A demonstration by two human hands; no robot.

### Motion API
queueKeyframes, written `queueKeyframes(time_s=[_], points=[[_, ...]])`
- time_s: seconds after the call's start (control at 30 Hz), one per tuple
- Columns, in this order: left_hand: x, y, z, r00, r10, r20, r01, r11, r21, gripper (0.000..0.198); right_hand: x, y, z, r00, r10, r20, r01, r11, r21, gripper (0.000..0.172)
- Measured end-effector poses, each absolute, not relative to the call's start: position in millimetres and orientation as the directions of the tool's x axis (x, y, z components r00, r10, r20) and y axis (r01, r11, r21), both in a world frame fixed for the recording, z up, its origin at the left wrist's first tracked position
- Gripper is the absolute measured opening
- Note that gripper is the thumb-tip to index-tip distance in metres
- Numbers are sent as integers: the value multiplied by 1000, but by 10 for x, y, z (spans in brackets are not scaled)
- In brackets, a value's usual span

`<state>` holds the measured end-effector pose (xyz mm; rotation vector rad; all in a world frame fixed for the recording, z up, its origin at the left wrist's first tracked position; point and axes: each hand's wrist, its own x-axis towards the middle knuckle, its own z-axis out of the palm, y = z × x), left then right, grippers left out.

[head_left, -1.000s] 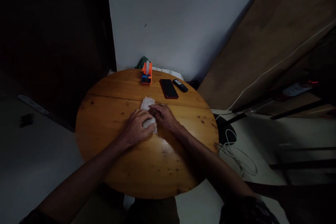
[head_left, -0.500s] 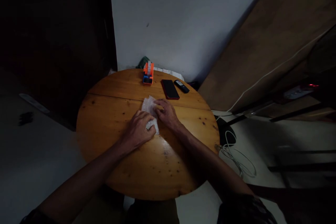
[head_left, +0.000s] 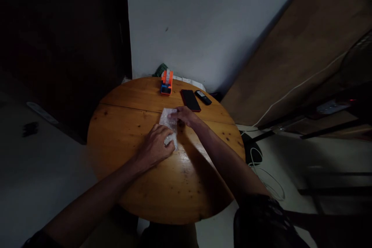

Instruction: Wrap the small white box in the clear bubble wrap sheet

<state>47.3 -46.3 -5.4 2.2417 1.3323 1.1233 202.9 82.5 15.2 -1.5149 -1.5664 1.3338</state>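
Note:
A small crumpled white wrapper or tissue [head_left: 169,126] lies near the middle of the round wooden table [head_left: 139,186]. My left hand [head_left: 155,148] rests on its near end with fingers curled over it, pinning it down. My right hand [head_left: 183,116] reaches to its far end and pinches the top edge between fingertips. What lies inside the white piece, if anything, is hidden in the dim light.
At the table's far edge stand an orange and blue tape dispenser [head_left: 166,82], a dark phone in a red case [head_left: 190,100] and a small black remote [head_left: 203,97]. White cables [head_left: 267,180] lie on the floor to the right. A wall is close behind.
My right hand has slid away from me along the white piece, from beside my left hand to its far end. My left hand stays pressed on the near end.

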Motion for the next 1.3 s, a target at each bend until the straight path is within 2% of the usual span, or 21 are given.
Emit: queueKeyframes(time_s=[0.13, 0.3, 0.5, 0.63, 0.77, 0.83, 0.93, 1.03, 1.2, 1.3], points=[[475, -467, -47, 263, 843, 469, 617, -521, 590, 20, 1989, 819, 156, -213, 964, -159, 271, -98, -958, 36], [473, -497, -31, 210, 874, 437, 693, -449, 564, 24, 1980, 700, 178, -205, 976, 78, 175, 115, -978, 36], [445, -541, -17, 161, 911, 379, 760, -359, 541, 26, 2002, 367, 311, -264, 920, 289, 190, 343, -920, 31], [449, -580, -67, 118, 910, 399, 749, -345, 566, 23, 2014, 68, 366, -335, 903, 269, 184, 343, -921, 29], [466, -614, -157, -8, 903, 429, 708, -298, 640, 20, 2033, -149, 337, -349, 912, 216, 257, 315, -914, 20], [475, -618, -195, -77, 904, 420, 670, -265, 694, 25, 2043, -217, 309, -348, 912, 217, 307, 329, -893, 14], [484, -597, -235, -126, 897, 424, 602, -271, 751, 47, 2056, -306, 266, -367, 901, 231, 380, 373, -846, 6], [463, -553, -255, -64, 898, 435, 569, -326, 755, 60, 2061, -406, 216, -376, 886, 270, 439, 427, -791, 4], [285, -491, -244, 107, 911, 398, 525, -391, 756, 37, 2078, -562, 95, -407, 832, 377, 464, 544, -700, 8], [146, -495, -220, 258, 896, 360, 477, -442, 759, 48, 2104, -616, 7, -434, 780, 451, 422, 618, -663, 13]])
